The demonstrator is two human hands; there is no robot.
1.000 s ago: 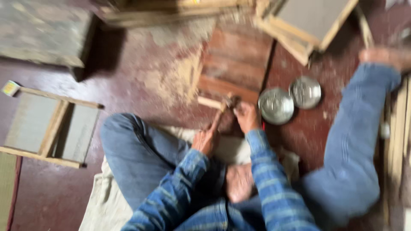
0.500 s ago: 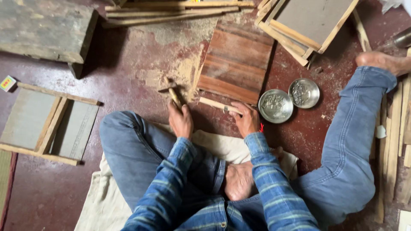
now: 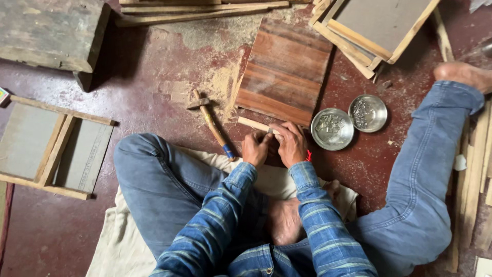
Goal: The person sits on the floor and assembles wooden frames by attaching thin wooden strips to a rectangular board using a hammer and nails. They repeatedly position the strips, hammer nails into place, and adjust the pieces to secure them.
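Wood strip (image 3: 252, 123) pinched in both grips: left hand (image 3: 255, 149), right hand (image 3: 291, 143); hammer (image 3: 211, 121) lies just left.

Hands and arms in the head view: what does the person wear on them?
Both arms are covered to the wrist by long sleeves of a blue plaid shirt with lighter stripes. The left hand and right hand are bare, without gloves. A thin red band or thread shows at the right wrist.
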